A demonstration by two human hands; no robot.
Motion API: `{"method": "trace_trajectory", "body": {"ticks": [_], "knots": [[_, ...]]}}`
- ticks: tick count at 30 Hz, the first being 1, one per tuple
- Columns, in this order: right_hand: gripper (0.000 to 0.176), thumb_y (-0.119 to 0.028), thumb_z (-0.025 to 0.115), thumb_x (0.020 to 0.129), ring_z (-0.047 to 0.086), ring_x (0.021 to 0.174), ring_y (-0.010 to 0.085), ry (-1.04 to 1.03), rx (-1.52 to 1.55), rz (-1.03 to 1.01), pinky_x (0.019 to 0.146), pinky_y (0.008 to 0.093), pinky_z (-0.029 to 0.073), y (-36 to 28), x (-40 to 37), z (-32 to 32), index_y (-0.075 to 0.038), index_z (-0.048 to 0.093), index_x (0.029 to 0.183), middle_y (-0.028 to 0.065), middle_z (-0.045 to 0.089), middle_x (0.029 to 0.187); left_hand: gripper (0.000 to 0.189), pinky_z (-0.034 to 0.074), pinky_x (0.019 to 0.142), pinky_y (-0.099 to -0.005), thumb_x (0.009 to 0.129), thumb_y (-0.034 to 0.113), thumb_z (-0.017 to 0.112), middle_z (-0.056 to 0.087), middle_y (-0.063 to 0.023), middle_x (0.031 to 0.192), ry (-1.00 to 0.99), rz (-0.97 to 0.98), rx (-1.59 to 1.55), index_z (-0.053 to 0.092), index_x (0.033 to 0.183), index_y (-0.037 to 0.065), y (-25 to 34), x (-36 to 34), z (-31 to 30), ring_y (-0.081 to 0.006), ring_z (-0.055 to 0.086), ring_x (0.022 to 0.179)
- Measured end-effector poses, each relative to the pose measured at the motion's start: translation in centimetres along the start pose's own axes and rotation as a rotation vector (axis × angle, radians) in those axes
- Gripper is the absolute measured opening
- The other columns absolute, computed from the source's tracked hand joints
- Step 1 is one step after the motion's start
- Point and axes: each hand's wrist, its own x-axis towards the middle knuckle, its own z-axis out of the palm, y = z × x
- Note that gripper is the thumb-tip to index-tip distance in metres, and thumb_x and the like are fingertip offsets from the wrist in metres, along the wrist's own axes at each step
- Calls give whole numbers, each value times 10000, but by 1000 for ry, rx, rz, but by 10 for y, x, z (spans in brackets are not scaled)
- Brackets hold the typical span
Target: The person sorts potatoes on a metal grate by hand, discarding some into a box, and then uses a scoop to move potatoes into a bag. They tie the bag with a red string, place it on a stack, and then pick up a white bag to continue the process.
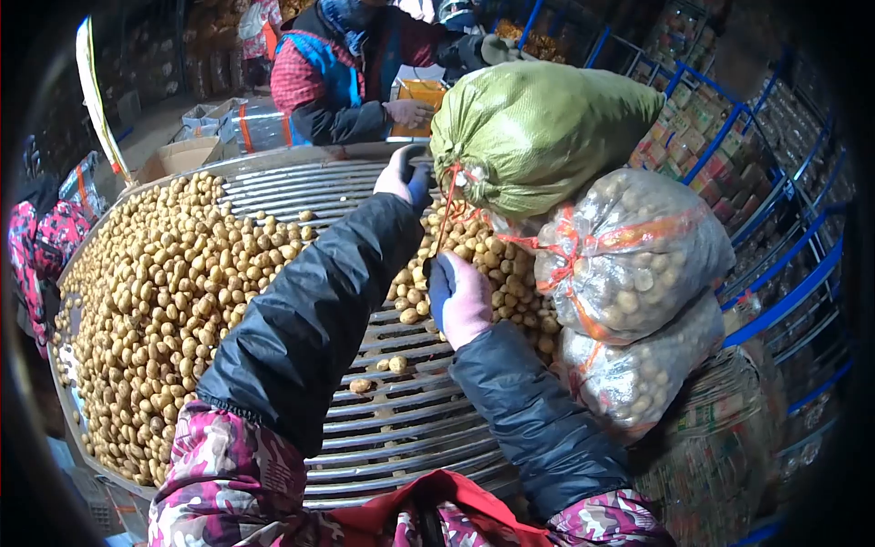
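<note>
A full green woven sack [538, 128] lies on its side at the upper right of the slatted metal table [401, 438], its gathered mouth tied with red string [448, 205]. Beside that mouth is my left hand [407, 178], gloved, its fingers curled near the sack's edge. My right hand [461, 296], also gloved, is closed on the lower end of the red string, just above loose potatoes [164, 310]. Two clear bags of potatoes [638, 251], bound with red ribbon, are stacked to the right.
Across the table a person in dark sleeves [342, 91] stands by an orange box [421, 91]. Another person in a pink patterned jacket [55, 237] is at the far left. Blue metal rails [784, 301] and stacked bags line the right side.
</note>
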Motion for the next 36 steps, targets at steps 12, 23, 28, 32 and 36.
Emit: {"method": "trace_trajectory", "body": {"ticks": [12,23,28,32,36], "knots": [[139,-143,631,996,610,788,83,-97,536,250,687,235,501,-17,3,-44,-16,668,1041,16,698,905,259,534,801,-429,953,324,648,727,-176,871,-235,329,865,739,1022,92,-20,-2,1,-338,712,870],[213,-230,634,1005,583,766,58,-153,519,378,630,223,481,-34,9,-56,-25,683,1033,3,698,906,702,498,1022,-427,809,252,843,595,-204,1317,-36,500,521,517,1394,45,-42,-15,-59,-335,607,1197],[191,-202,645,998,586,757,62,-138,522,395,621,219,479,-35,7,-56,-21,681,1047,3,699,905,747,529,966,-392,830,318,807,649,-260,1222,21,142,318,471,1398,-33,-61,9,36,-327,650,1142],[157,-162,648,986,579,735,63,-82,444,379,621,213,474,-20,8,-76,-20,683,1043,-5,688,896,212,577,688,-326,919,144,614,732,-137,842,-117,-125,-190,729,1057,30,-77,10,27,-207,719,748],[159,-146,655,968,648,760,132,-111,-12,94,654,291,506,4,7,-69,4,683,1009,86,703,874,216,538,737,-268,901,74,627,736,-118,864,-257,-147,-569,692,1066,-50,-66,-8,-41,-156,647,681]]}}
